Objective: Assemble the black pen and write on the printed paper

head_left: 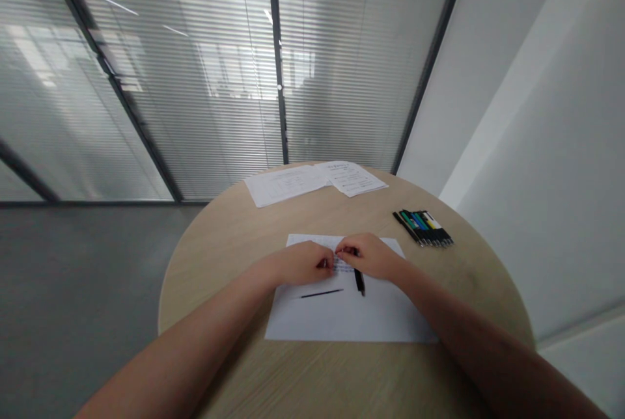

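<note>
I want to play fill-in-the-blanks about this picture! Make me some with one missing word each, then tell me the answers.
1. Of the left hand and the right hand, the ____ one partly covers the black pen.
2. As you look at the picture, the thin stick lies to the ____ of that pen.
3. The loose papers lie by the table's ____ edge, not the near one.
4. Apart from its writing, the sheet under the hands is coloured ____.

Missing words: right; left; far; white.
</note>
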### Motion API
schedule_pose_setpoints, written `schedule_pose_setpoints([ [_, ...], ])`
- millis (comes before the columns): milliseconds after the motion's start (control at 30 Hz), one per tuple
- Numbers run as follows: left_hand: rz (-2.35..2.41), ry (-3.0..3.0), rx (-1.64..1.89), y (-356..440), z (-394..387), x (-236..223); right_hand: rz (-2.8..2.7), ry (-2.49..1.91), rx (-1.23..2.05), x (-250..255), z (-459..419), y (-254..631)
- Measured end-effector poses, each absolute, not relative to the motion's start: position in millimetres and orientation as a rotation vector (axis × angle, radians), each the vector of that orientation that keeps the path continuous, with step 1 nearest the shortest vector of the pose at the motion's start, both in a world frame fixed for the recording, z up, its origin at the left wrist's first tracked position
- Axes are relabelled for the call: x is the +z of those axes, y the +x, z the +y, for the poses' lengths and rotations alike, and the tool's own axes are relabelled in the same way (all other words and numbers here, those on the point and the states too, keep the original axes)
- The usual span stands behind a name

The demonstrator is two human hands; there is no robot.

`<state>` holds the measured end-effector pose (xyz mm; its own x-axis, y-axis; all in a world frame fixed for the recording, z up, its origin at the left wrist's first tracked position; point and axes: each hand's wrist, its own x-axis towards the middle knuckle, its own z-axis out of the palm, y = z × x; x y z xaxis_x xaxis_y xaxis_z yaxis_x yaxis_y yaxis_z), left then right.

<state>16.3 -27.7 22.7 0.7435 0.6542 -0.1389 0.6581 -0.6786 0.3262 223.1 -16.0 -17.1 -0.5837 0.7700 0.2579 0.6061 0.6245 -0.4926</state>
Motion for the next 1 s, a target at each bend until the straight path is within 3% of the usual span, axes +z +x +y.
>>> schedule_pose_setpoints([
  [1000, 1.246, 2.944, -0.267, 23, -60, 26, -2.303, -1.123, 0.416, -14, -9, 233],
])
